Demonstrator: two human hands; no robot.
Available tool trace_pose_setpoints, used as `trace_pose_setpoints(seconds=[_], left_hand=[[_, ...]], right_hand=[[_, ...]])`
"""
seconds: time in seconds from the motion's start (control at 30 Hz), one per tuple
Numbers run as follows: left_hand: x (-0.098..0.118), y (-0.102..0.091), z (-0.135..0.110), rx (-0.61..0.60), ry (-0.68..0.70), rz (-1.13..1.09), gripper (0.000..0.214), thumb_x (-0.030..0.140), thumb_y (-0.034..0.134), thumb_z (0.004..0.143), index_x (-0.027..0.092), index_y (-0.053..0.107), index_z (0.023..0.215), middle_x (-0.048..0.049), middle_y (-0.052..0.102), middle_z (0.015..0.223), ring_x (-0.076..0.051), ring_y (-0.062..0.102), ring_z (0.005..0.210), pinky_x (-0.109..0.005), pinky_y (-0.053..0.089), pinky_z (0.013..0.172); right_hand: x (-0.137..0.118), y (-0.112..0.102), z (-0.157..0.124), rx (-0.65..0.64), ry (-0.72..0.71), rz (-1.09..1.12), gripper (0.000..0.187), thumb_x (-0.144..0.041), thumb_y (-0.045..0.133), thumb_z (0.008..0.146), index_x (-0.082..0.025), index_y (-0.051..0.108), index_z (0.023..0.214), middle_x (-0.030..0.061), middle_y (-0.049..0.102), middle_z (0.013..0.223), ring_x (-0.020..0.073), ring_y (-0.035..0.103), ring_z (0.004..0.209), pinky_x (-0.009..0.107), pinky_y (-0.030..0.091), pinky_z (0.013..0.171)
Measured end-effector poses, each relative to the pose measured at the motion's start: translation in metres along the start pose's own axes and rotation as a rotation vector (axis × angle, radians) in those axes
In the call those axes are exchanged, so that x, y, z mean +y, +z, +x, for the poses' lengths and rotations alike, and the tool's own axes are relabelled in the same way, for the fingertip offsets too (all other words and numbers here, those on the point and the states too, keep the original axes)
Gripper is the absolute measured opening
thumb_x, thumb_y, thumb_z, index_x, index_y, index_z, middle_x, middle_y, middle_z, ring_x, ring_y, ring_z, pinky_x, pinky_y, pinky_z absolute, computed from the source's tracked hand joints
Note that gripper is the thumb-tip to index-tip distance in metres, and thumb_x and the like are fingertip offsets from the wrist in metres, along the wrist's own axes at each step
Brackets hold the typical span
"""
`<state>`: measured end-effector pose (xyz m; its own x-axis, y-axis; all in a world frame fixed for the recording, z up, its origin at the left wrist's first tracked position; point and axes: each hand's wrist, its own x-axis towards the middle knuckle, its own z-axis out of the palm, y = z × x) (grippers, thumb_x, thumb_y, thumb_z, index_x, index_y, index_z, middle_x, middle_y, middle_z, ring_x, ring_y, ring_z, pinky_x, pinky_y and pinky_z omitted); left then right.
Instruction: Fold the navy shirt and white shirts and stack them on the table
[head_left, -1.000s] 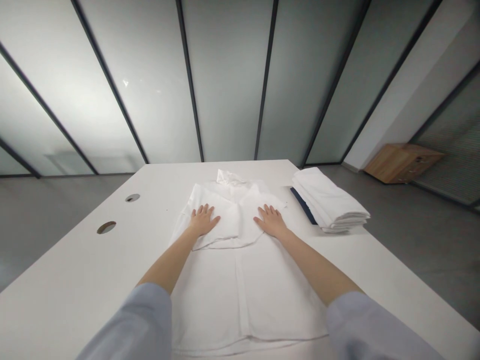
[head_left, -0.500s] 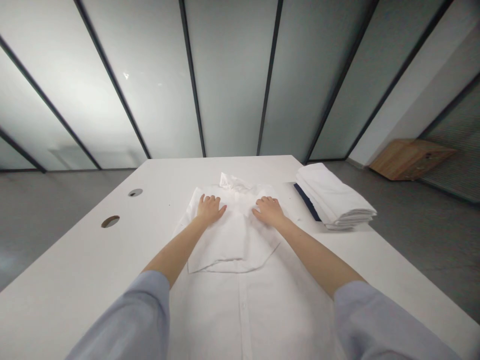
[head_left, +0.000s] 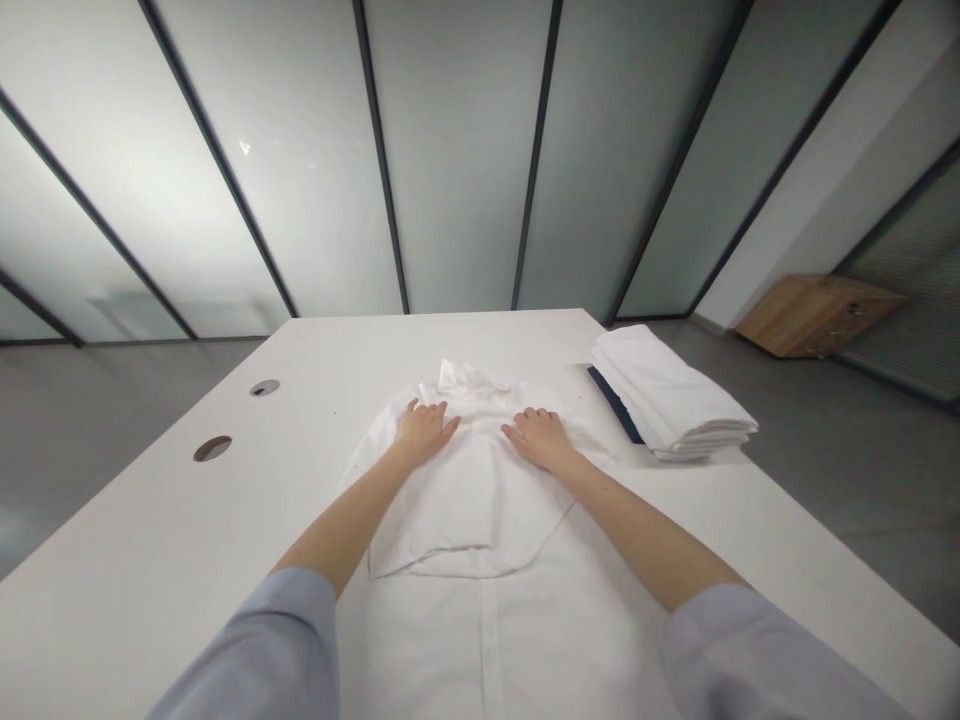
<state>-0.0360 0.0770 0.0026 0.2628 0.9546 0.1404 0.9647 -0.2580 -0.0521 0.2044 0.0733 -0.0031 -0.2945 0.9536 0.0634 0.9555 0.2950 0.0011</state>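
Observation:
A white button-up shirt (head_left: 442, 510) lies on the white table (head_left: 150, 560), its collar (head_left: 469, 378) toward the far end and its placket running toward me. The sleeves or side parts are folded across its upper half, with a loose edge crossing the middle. On the cloth left of the collar rests my left hand (head_left: 425, 432), fingers lightly bent and thumb apart. My right hand (head_left: 538, 436) presses on the right side at about the same height, its thumb pointing inward. Both hands look open, palms down. Small wrinkles show between them.
To the right sits a stack of folded white cloth (head_left: 667, 390), with a dark blue edge (head_left: 616, 405) at its left side. Two round holes (head_left: 213, 448) pierce the table on the left. Beyond are frosted glass panels (head_left: 457, 160) and a wooden cabinet (head_left: 817, 315).
The shirt has slid slightly toward me, its collar and folded edge now lower in view. Both hands have come nearer with it, staying on the cloth.

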Motion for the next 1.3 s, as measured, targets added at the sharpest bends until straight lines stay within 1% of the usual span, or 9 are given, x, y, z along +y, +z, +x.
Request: trace_pose_setpoints(seconds=[0.17, 0.3, 0.5, 0.73, 0.87, 0.97, 1.07, 1.2, 1.3], left_hand=[[0.013, -0.014, 0.026, -0.162, 0.009, 0.062, 0.049, 0.038, 0.028, 0.096, 0.013, 0.07, 0.093, -0.0161, 0.071, 0.097, -0.026, 0.066, 0.098, -0.042, 0.041, 0.094], [0.02, -0.012, 0.04, -0.215, 0.024, 0.047, 0.035, 0.039, 0.049, 0.085, 0.015, 0.068, 0.101, -0.016, 0.069, 0.106, -0.029, 0.063, 0.103, -0.042, 0.044, 0.09], [0.008, 0.003, 0.052, -0.103, 0.029, -0.045, 0.045, 0.034, 0.051, 0.082, 0.018, 0.055, 0.124, -0.014, 0.057, 0.128, -0.029, 0.052, 0.119, -0.042, 0.042, 0.096], [-0.012, 0.021, 0.073, -0.263, 0.053, -0.116, 0.063, 0.045, 0.04, 0.088, 0.022, 0.032, 0.146, -0.0114, 0.026, 0.156, -0.028, 0.021, 0.143, -0.052, 0.018, 0.113], [-0.016, 0.028, 0.07, -0.226, -0.067, -0.102, 0.062, 0.049, 0.03, 0.092, 0.021, 0.03, 0.147, -0.0123, 0.021, 0.157, -0.032, 0.017, 0.144, -0.052, 0.017, 0.113], [-0.017, 0.024, 0.064, -0.094, -0.111, -0.067, 0.061, 0.05, 0.034, 0.091, 0.017, 0.037, 0.143, -0.0149, 0.03, 0.153, -0.032, 0.024, 0.141, -0.049, 0.018, 0.113], [-0.018, 0.009, 0.053, 0.009, -0.115, -0.056, 0.049, 0.043, 0.038, 0.091, 0.019, 0.049, 0.132, -0.0139, 0.047, 0.14, -0.03, 0.038, 0.131, -0.046, 0.027, 0.108], [-0.015, -0.013, 0.023, -0.039, -0.119, -0.08, 0.044, 0.049, 0.037, 0.091, 0.022, 0.058, 0.118, -0.0112, 0.059, 0.119, -0.028, 0.05, 0.116, -0.042, 0.038, 0.097], [-0.005, -0.015, -0.008, -0.116, -0.025, -0.13, 0.06, 0.068, 0.041, 0.084, 0.025, 0.056, 0.122, -0.0104, 0.058, 0.121, -0.029, 0.051, 0.115, -0.041, 0.04, 0.096]], right_hand=[[-0.012, -0.016, 0.013, -0.034, -0.024, -0.057, 0.056, -0.041, 0.025, 0.098, -0.011, 0.072, 0.097, 0.0203, 0.069, 0.101, 0.031, 0.057, 0.106, 0.045, 0.034, 0.094], [-0.017, -0.016, 0.036, -0.044, -0.112, -0.012, 0.038, -0.029, 0.037, 0.094, -0.014, 0.07, 0.103, 0.0174, 0.067, 0.111, 0.0278, 0.055, 0.109, 0.038, 0.038, 0.092], [-0.007, 0.001, 0.069, 0.079, -0.176, 0.147, 0.036, -0.021, 0.047, 0.086, -0.014, 0.061, 0.119, 0.0121, 0.057, 0.127, 0.0214, 0.051, 0.116, 0.03, 0.036, 0.1], [-0.009, 0.017, 0.105, -0.112, -0.036, 0.198, 0.058, -0.031, 0.043, 0.089, -0.018, 0.037, 0.145, 0.0115, 0.028, 0.155, 0.0288, 0.025, 0.141, 0.045, 0.024, 0.112], [-0.009, 0.024, 0.111, -0.132, 0.088, 0.192, 0.058, -0.045, 0.033, 0.094, -0.022, 0.033, 0.147, 0.0085, 0.02, 0.158, 0.0346, 0.019, 0.143, 0.055, 0.018, 0.111], [-0.001, 0.023, 0.11, -0.087, 0.077, 0.197, 0.057, -0.045, 0.031, 0.096, -0.019, 0.033, 0.147, 0.0107, 0.021, 0.158, 0.0326, 0.023, 0.141, 0.051, 0.021, 0.111], [0.01, 0.014, 0.101, 0.02, 0.039, 0.19, 0.049, -0.036, 0.034, 0.096, -0.016, 0.043, 0.14, 0.0134, 0.035, 0.151, 0.0257, 0.035, 0.135, 0.039, 0.029, 0.107], [0.018, -0.002, 0.063, 0.062, -0.108, 0.192, 0.033, -0.029, 0.042, 0.093, -0.018, 0.063, 0.116, 0.011, 0.062, 0.121, 0.0231, 0.052, 0.115, 0.035, 0.034, 0.1], [0.012, -0.005, 0.022, 0.004, -0.31, 0.281, 0.031, -0.034, 0.048, 0.091, -0.019, 0.066, 0.112, 0.0101, 0.064, 0.115, 0.023, 0.054, 0.109, 0.034, 0.036, 0.096]])
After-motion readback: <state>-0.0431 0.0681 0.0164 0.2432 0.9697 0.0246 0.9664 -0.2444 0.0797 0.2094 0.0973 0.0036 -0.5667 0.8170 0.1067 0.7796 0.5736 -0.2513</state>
